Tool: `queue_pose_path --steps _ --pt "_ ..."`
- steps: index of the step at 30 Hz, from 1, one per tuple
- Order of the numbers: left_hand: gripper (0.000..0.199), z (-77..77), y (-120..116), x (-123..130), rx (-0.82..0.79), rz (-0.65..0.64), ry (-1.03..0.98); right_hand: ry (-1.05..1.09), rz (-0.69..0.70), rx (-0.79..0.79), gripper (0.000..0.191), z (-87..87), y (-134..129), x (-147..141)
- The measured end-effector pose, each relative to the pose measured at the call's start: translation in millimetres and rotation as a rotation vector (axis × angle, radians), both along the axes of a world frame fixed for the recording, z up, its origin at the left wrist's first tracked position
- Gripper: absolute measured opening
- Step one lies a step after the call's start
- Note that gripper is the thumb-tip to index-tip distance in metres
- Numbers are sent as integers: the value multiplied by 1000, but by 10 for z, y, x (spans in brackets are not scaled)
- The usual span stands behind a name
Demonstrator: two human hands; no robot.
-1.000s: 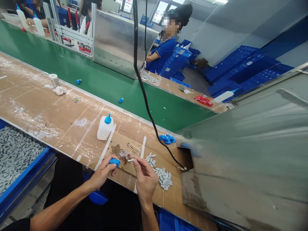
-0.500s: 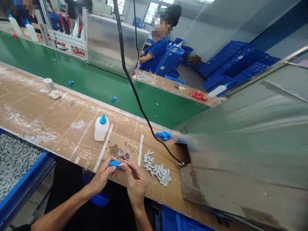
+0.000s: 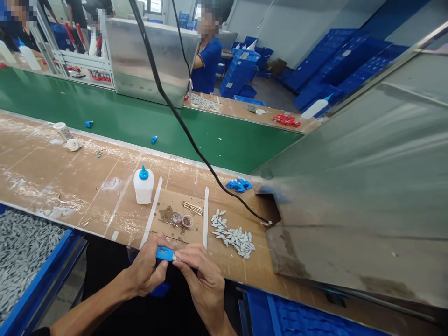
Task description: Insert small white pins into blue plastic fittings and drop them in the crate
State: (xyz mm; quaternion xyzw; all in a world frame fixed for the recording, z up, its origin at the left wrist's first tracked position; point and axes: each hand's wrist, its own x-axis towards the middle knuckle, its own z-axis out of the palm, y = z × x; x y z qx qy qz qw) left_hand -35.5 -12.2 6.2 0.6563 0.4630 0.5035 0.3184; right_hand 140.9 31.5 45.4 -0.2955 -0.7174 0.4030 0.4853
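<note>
My left hand point(image 3: 150, 266) is closed on a small blue plastic part point(image 3: 164, 253), held just over the table's front edge. The fingers of my right hand point(image 3: 203, 275) pinch a small grey piece point(image 3: 175, 257) at the right end of that blue part; the fingertips hide most of it. Beyond my hands, two small round cups point(image 3: 186, 220) of dark liquid stand on a stained piece of cardboard, with several thin sticks point(image 3: 192, 207) beside them. A heap of grey pieces point(image 3: 234, 238) lies to the right of my right hand.
A white bottle with a blue cap point(image 3: 143, 186) stands left of the cardboard. Blue parts point(image 3: 239, 185) lie at the back right. A black cable point(image 3: 196, 144) hangs across the view to the table. A blue bin's grey pieces point(image 3: 24, 252) show at left. Across the green belt point(image 3: 133, 123) stands a co-worker point(image 3: 208, 65).
My view has shifted slightly. Both hands have come a little lower and nearer, and the blue part has turned so an opening in it shows. The co-worker has turned and shifted left.
</note>
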Motion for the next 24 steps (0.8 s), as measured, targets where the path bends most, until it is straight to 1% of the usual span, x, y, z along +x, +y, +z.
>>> queue_pose_path --steps 5,9,11,13,15,16,17,18,19,21,22,23,24 --pt "18 18 -54 11 -24 -60 -18 46 -7 29 30 -55 -75 23" --pt "18 41 -43 17 -13 -89 -25 46 -21 55 32 -79 -122 30" --pt "17 46 -14 44 -33 -83 -41 11 -27 62 30 -42 -108 41" --pt "19 47 25 91 -80 -67 -58 -47 -24 59 26 38 -50 96" --pt "34 35 62 145 -118 -59 -94 -98 -35 60 19 152 66 231" --pt "45 17 76 168 -127 -65 -121 -110 -72 64 14 214 151 332" --pt "53 -15 86 186 -136 -75 -140 -112 -148 72 10 277 260 450" --pt "55 -62 93 197 -148 -80 -151 -111 -266 82 6 335 395 581" --pt "49 -127 98 200 -174 -85 -121 -104 -412 90 6 387 559 713" --pt "28 -298 106 184 -206 -77 35 -107 -711 87 20 454 965 950" --pt "23 -393 113 169 -200 -110 118 -122 -798 73 28 464 1201 1038" --pt "25 -482 122 151 -172 -117 178 -155 -826 52 35 456 1448 1098" --pt "28 -556 136 132 -156 -115 210 -227 -807 17 40 432 1700 1130"
